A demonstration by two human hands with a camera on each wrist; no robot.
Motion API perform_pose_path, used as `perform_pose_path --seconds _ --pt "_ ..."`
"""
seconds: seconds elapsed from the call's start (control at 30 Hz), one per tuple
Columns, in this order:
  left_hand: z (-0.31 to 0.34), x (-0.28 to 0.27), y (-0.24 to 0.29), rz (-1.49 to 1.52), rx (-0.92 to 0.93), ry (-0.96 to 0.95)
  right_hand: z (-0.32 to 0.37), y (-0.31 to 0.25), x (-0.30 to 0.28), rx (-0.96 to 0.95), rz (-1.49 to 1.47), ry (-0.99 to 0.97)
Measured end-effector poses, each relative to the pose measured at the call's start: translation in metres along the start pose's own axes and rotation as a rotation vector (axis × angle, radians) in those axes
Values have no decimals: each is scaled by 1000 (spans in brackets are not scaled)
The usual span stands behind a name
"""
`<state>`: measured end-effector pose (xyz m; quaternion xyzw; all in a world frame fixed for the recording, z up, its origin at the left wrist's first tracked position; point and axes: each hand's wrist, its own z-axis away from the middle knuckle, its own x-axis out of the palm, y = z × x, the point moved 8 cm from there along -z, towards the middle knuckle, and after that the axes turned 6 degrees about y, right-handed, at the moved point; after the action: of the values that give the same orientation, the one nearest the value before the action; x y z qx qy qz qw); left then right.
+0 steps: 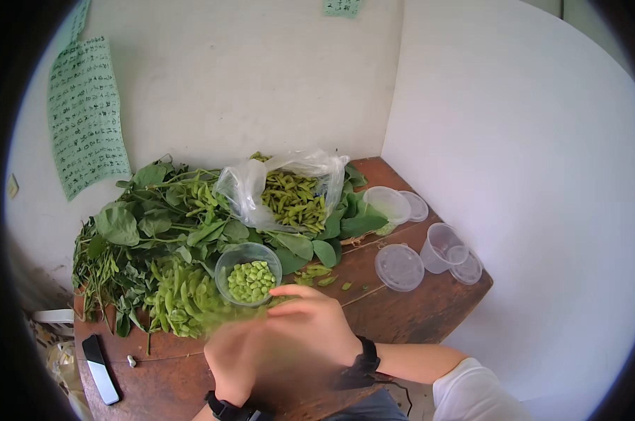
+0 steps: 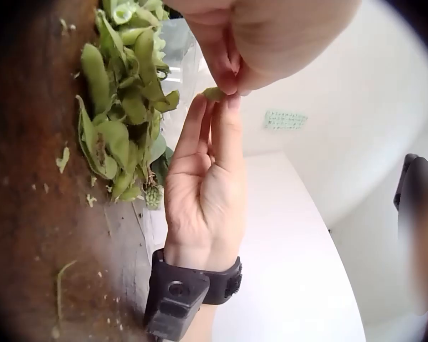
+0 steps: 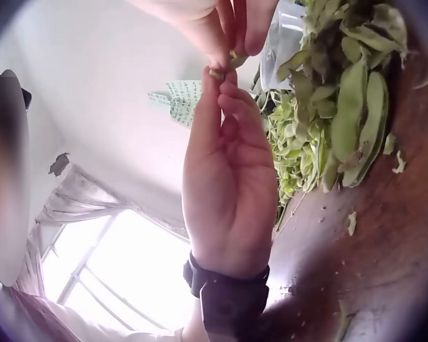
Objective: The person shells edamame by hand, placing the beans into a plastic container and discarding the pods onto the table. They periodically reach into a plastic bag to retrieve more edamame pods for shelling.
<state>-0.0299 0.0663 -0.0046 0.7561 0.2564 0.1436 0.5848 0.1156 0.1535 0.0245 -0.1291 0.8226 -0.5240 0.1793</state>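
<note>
In the head view both hands meet over the front of the table, blurred by motion. My left hand (image 1: 234,354) and right hand (image 1: 321,326) come together fingertip to fingertip. Between them is a small green bean pod (image 2: 212,93), mostly covered by the fingers; thumb and fingertips of each hand pinch it. Just beyond the hands stands a round clear tub (image 1: 223,270) holding shelled green beans (image 1: 251,283). Left of the tub lies a heap of plump green pods (image 1: 180,295), also close beside the hands in the right wrist view.
Leafy bean stalks (image 1: 156,221) cover the table's back left. A plastic bag (image 1: 244,189) of pods sits behind the tub. Lids (image 1: 399,268), a clear cup (image 1: 436,249) and a lidded tub (image 1: 389,203) stand right. A phone (image 1: 101,372) lies near the left edge.
</note>
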Motion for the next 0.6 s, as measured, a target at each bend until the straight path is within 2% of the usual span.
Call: perform_pose_path --seconds 0.1,0.17,0.3,0.4,0.6 --pt "0 0 0 -28 41 21 0 -1 0 -16 0 16" --pt "-1 0 -17 61 -152 38 -1 -1 0 -71 -39 34" --pt "-2 0 -15 111 -198 78 -2 -5 0 -107 61 45" --pt "-2 3 -18 116 -173 17 -3 -13 1 -308 176 53" --pt "-3 7 -9 220 -267 39 -3 -6 2 -205 160 62"
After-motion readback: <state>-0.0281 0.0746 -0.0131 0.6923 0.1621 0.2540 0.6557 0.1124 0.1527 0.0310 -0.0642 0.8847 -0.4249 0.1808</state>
